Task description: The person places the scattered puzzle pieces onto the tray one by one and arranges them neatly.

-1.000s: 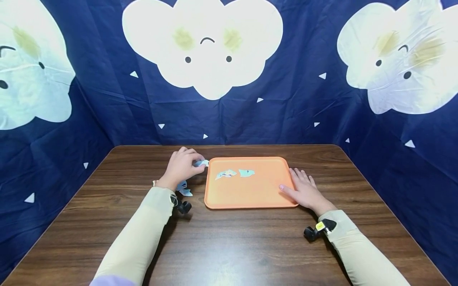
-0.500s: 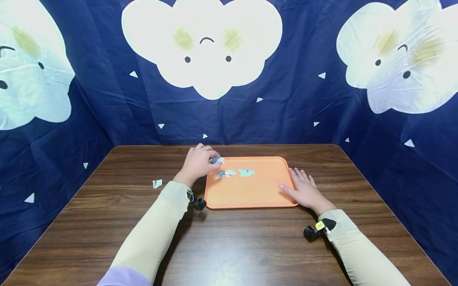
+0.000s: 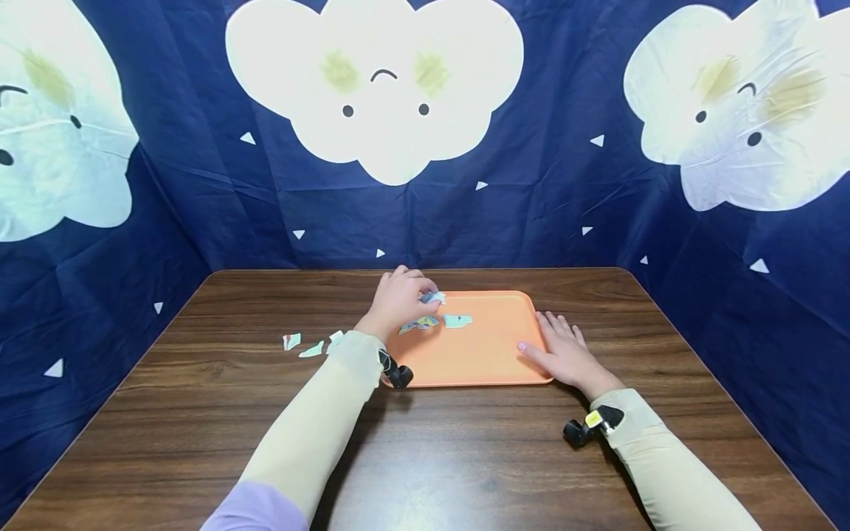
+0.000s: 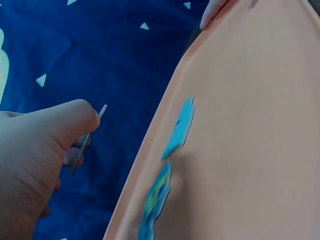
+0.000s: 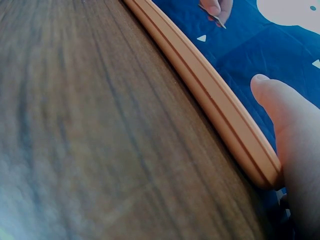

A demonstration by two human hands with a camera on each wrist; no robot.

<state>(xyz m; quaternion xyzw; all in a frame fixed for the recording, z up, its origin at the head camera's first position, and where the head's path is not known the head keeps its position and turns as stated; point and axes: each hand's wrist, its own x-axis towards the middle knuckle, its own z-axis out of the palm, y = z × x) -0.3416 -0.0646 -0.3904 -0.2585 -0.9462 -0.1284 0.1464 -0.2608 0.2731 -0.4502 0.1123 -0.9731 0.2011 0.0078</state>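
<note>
Nearest you, your pale sleeves (image 3: 671,464) run forward over the brown wood-grained surface (image 3: 478,457), with purple cloth at the near end of the left one. Just behind your hands, a small black wrist camera (image 3: 398,372) is strapped to each wrist

Farther on, your right hand (image 3: 567,354) lies at the right edge of the orange tray (image 3: 488,350), thumb spread out over the rim and fingers stretched beside that edge, gripping nothing. The tray spans most of the gap between your two hands and reaches in under your left wrist

To the left of your left wrist, three loose paper-like pieces lie on the surface: a red-marked piece (image 3: 292,341) farthest out, a slim pale piece (image 3: 312,349) closer in, and a pale blue piece (image 3: 335,341) partly hidden by the sleeve

On the tray, a colourful piece (image 3: 425,323) lies just below your left fingers, and a light blue piece (image 3: 458,321) sits just to its right, well apart from your right hand

Farthest out, your left hand (image 3: 398,302) pinches a blue-and-white piece (image 3: 436,297) between thumb and fingers, raised above the tray's far left part. Beyond both hands hangs a navy backdrop (image 3: 558,192) with white clouds
</note>
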